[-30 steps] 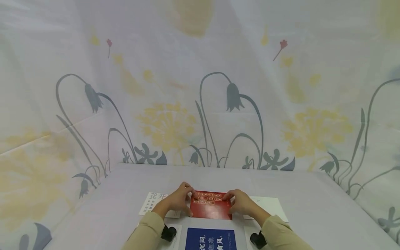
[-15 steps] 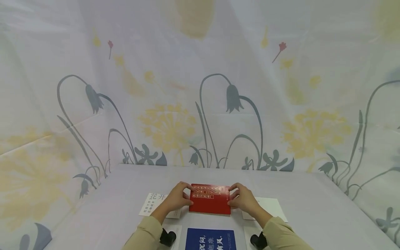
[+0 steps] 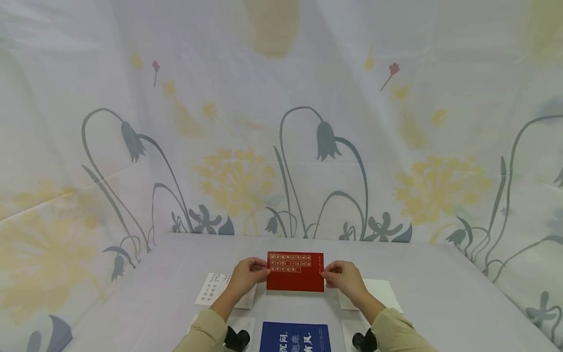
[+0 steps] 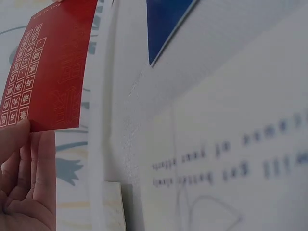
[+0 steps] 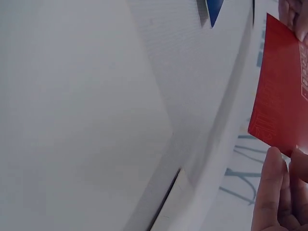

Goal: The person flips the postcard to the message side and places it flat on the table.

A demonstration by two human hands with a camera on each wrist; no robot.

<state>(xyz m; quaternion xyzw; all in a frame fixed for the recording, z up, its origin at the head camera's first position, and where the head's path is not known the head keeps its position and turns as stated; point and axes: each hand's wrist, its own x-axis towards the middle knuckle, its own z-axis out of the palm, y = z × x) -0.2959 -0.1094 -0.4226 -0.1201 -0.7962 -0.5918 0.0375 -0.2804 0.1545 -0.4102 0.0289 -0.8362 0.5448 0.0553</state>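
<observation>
A red card [image 3: 295,280] printed with rows of small boxed characters is held up above the table, tilted toward me. My left hand [image 3: 246,277] pinches its left edge between thumb and fingers. On the opposite edge my right hand [image 3: 346,279] pinches it the same way. The left wrist view shows the left thumb on the printed face of the red card [image 4: 57,72], with the fingers behind it. In the right wrist view the right fingertips meet the corner of the red card [image 5: 279,91].
A blue card [image 3: 295,337] with white characters lies nearest me. White cards lie around it: a printed one [image 3: 215,291] at left, a plain one [image 3: 381,293] at right, others partly under the forearms. Behind the table [image 3: 193,249] hangs a flowered cloth [image 3: 255,122].
Both hands have lifted the red card from the tabletop, raising it and tilting its face toward me. The other cards have stayed where they were.
</observation>
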